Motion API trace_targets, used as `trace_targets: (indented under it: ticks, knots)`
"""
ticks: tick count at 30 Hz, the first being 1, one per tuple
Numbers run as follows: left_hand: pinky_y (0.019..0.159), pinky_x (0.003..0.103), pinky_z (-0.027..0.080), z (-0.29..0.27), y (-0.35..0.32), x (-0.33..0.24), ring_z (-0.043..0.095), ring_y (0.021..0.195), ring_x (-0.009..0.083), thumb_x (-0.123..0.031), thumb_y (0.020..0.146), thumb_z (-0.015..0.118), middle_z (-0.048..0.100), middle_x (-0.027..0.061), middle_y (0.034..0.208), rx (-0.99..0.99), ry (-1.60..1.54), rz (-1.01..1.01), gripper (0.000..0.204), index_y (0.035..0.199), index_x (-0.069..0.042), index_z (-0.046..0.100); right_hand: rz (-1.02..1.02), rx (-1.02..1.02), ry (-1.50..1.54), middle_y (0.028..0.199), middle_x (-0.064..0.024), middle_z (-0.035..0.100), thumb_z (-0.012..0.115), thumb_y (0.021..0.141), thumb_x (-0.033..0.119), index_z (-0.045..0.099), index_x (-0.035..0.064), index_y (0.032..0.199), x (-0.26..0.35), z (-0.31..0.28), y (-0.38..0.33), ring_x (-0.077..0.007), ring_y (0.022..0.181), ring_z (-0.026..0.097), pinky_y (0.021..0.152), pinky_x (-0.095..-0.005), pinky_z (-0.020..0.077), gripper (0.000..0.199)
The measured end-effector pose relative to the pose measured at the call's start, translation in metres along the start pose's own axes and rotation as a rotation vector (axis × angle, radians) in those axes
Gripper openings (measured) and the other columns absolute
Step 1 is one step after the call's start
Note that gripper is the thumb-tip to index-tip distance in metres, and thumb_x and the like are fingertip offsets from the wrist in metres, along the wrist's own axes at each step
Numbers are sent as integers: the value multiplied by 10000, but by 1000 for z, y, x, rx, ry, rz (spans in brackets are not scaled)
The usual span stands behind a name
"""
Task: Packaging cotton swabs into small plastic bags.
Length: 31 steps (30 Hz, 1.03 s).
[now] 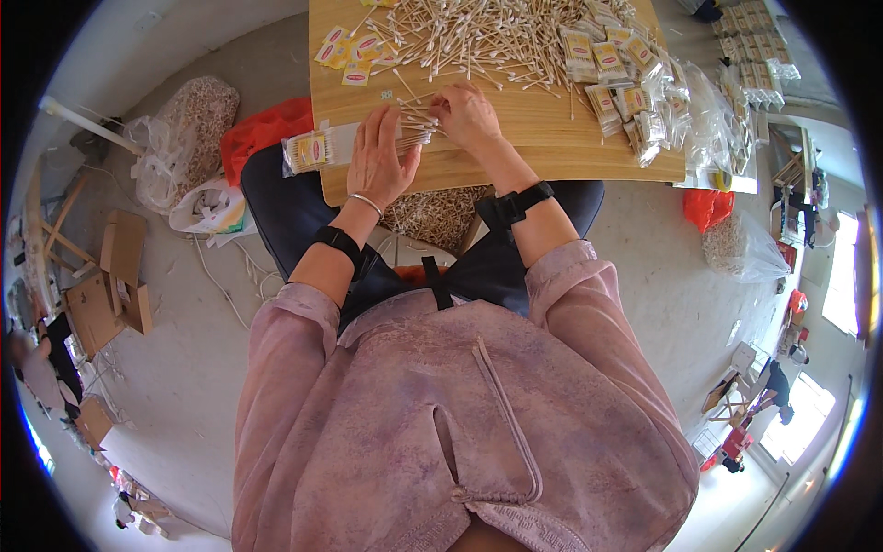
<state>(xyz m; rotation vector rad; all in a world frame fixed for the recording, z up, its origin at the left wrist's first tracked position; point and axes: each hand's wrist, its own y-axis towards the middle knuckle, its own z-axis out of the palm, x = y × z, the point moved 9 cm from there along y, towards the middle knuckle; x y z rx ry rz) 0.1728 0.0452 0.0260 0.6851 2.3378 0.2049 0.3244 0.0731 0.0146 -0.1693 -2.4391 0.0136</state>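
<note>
My left hand rests at the near left part of the wooden table, its fingers stretched out flat and its thumb apart. A small row of cotton swabs lies against it, between my two hands. My right hand bends over the same swabs from the right, thumb and fingertips pinched at their upper ends. Left of my left hand lies a clear packet of swabs with a yellow label. Clear plastic film shows between that packet and my left hand.
A big heap of loose swabs covers the table's far middle. Yellow cards lie far left; filled packets pile up right. Below the table edge is a mass of swabs. Bulging bags and cardboard boxes stand left.
</note>
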Motion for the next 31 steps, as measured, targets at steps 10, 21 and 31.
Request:
trace_targets:
  ticks: [10,21,31]
  knots:
    - [1042,455,339,6,2,-7,340,1300,349,-234,806,626,336,155,1420,81,156,42,617,1377,-207,394,-17,-99,-35,976,-156,581,576,818,70,581,54,997,-6,-9,-5,-346,979,553,817,-424,462,180]
    - [1047,448,338,6,1,0,324,1303,352,-249,809,634,323,155,1417,36,2,-18,591,1322,-75,398,-225,-104,45,951,-108,594,572,825,66,668,126,999,14,-6,-17,-317,927,579,796,-397,478,208]
    - [1083,435,303,13,0,-1,198,1373,402,-262,788,668,130,137,1524,102,188,48,840,1463,-232,169,-176,10,27,1002,-112,595,581,827,105,677,157,1020,12,4,-20,-308,958,586,819,-389,483,221]
